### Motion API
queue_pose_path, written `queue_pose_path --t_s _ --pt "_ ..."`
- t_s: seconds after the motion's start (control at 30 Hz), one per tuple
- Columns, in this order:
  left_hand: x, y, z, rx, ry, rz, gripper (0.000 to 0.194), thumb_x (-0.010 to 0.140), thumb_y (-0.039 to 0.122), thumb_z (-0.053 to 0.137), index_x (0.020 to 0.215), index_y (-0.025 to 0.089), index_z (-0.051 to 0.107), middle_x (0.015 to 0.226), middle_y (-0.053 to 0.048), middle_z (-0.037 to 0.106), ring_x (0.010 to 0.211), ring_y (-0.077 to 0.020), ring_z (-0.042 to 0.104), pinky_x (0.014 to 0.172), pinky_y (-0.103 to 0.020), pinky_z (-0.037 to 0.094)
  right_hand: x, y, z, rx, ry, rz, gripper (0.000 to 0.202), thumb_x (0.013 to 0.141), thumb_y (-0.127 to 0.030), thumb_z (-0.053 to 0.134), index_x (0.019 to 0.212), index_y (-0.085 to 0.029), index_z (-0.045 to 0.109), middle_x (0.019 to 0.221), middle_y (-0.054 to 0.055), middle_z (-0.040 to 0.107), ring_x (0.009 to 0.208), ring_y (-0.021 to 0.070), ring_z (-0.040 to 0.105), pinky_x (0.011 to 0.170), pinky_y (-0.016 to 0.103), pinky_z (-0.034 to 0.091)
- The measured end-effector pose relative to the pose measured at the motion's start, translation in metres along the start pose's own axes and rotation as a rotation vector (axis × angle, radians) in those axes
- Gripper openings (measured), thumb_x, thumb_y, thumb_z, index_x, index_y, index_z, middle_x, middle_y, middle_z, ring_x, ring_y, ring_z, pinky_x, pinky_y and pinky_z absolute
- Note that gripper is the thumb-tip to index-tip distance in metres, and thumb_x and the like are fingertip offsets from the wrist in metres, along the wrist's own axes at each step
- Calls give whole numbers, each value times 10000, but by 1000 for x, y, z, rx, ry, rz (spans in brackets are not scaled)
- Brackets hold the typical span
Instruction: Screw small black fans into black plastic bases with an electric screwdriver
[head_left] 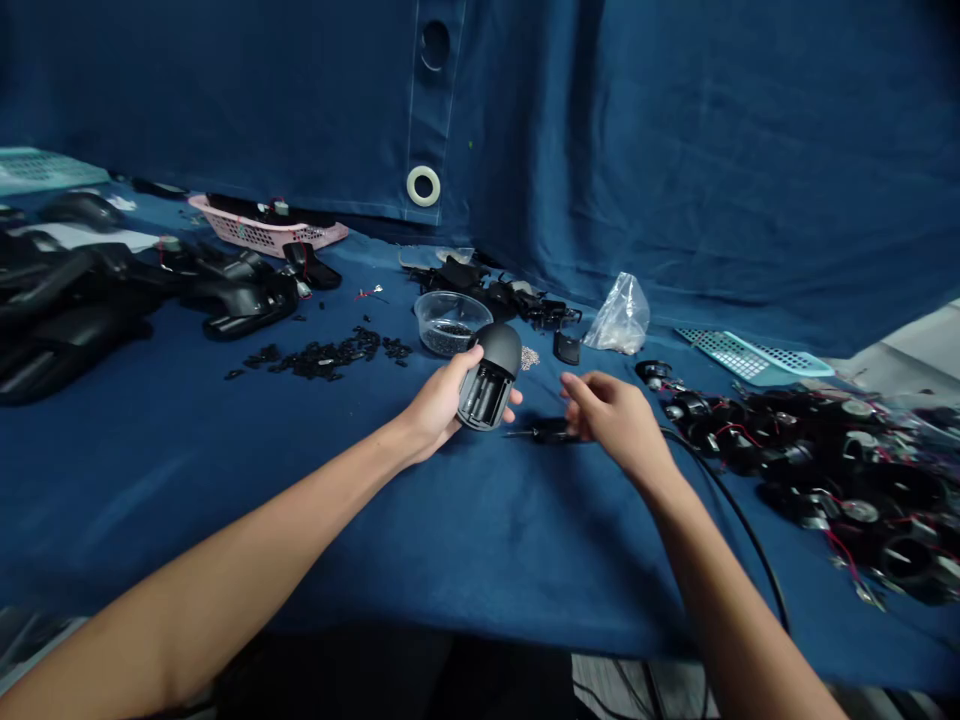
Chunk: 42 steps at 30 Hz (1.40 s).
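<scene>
In the head view, the left hand (pixel 442 400) is holding up a black plastic housing (pixel 491 375), its thumb pressing on one side and its fingertips curling out past the other. The housing is showing a smooth, matte domed end and, nearer the person, an open hollow with a ribbed, glossier interior. It is sitting above the blue cloth (pixel 420 560), just in front of a round clear plastic tub (pixel 452 322) with dark bits in its bottom.

The right hand (pixel 607 410) is hovering to the right, fingers bending inward and bunching near the thumb; whether they are pinching anything, the view is not telling. Below its fingers a slim black screwdriver (pixel 551 432) is lying, its thin metal shaft pointing left; a black cable (pixel 739 510) is curving past the wrist.

Small black plastic pieces (pixel 322 358) are scattering leftward, while tiny coppery screws (pixel 529 357) are heaping beside the housing. Behind, a crinkled transparent bag (pixel 621 315) is standing near a small black cover (pixel 567 348). A pink perforated basket (pixel 270 236) is resting far left, and round black parts with red wires (pixel 847 480) are piling at right.
</scene>
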<state>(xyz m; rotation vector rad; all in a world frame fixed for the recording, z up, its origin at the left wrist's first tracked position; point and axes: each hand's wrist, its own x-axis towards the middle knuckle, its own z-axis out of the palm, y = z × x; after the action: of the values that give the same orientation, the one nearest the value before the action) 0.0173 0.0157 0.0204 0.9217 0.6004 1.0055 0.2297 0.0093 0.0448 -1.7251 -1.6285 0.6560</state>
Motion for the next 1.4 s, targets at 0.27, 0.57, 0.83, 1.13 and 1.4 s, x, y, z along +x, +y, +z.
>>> queue_pose_path --t_s 0.27,0.57,0.83,1.13,1.4 --pt "0 -4 -4 -55 -139 37 536 912 522 386 1033 73 651 839 -139 716 687 -199 690 633 -267 524 9 -51 47 423 -32 -120 558 793 -669 564 1088 -195 542 795 1 599 490 77 532 501 236 474" --pt "-4 -3 -4 -52 -171 26 551 911 524 367 1098 84 640 860 -144 717 791 -236 699 726 -320 535 -2 -49 49 588 35 -191 499 792 -596 616 1113 -224 530 784 -35 560 437 42 470 409 187 393" --pt "-5 -3 4 -83 -221 -82 586 933 562 346 1141 92 627 864 -149 722 826 -259 700 753 -348 528 2 -45 50 497 58 -52 553 746 -711 571 903 -182 618 710 1 558 561 96 506 450 189 437" --pt "-7 -2 5 -71 -206 -87 567 943 525 314 1172 102 615 878 -143 722 853 -264 691 773 -364 522 2 -46 50 499 74 -92 528 763 -679 575 950 -190 645 720 1 569 546 85 491 435 179 409" --pt "-8 0 5 -29 -134 -34 572 874 483 290 1161 108 613 915 -143 714 890 -279 674 783 -396 522 -2 -48 50 625 80 -156 481 767 -602 634 1080 -238 635 822 0 608 546 81 508 439 191 415"
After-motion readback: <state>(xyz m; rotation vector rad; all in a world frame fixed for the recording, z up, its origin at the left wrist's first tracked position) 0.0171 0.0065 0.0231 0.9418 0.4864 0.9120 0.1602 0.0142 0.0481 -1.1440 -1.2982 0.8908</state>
